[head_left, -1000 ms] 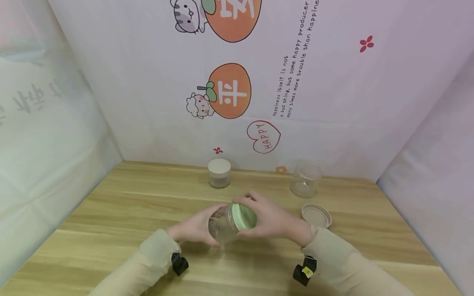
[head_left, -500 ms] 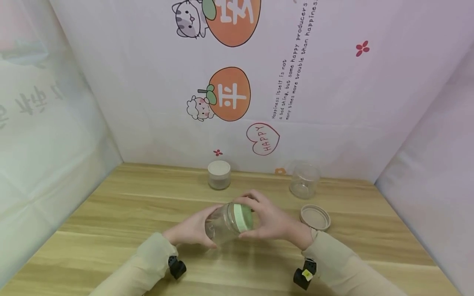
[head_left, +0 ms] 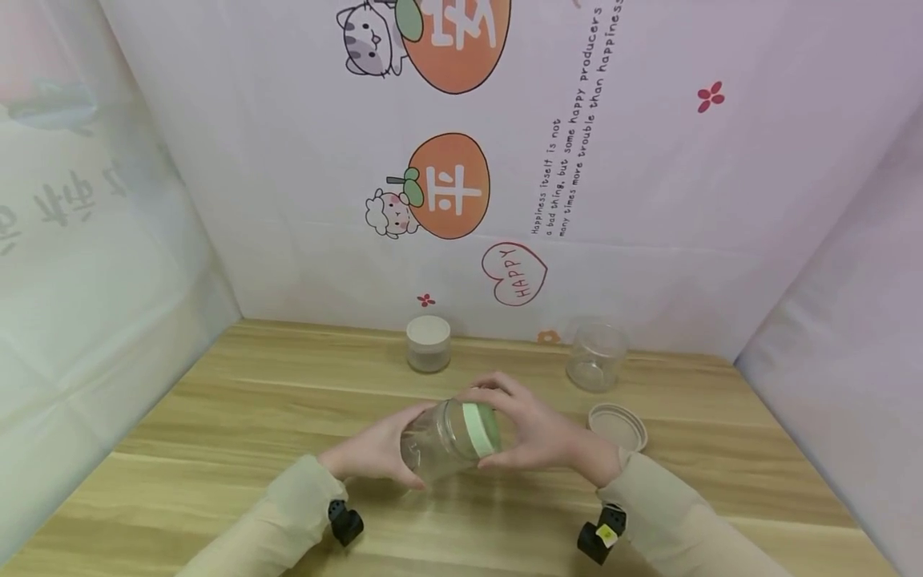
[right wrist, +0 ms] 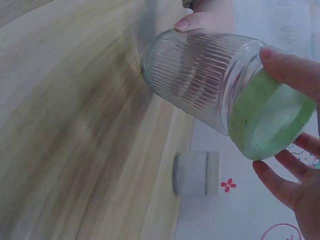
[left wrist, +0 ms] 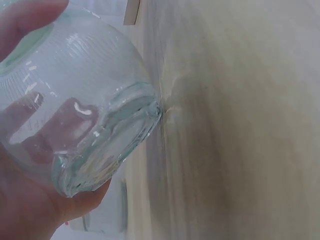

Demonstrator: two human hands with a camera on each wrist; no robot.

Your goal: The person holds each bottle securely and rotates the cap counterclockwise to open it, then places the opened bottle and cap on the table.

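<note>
A clear ribbed glass jar (right wrist: 187, 75) lies tilted between both hands, its base low against the wooden table in the left wrist view. My left hand (head_left: 375, 449) grips the jar's body near the base, thumb on the near side. A green lid (head_left: 481, 430) covers the mouth, which points right and up. Fingers and thumb of my right hand (head_left: 537, 433) are curled round the lid's rim. The glass neck shows beside the lid's edge in the right wrist view.
Near the back wall stands a small jar with a white lid (head_left: 429, 330). A lidless clear jar (head_left: 597, 361) is at the back right. Before it, close to the right wrist, lies a loose beige lid (head_left: 618, 427). Fabric walls enclose the wooden table (head_left: 288, 361).
The green lid and right hand have shifted slightly right, and more of the glass neck shows. The left hand keeps its hold on the jar.
</note>
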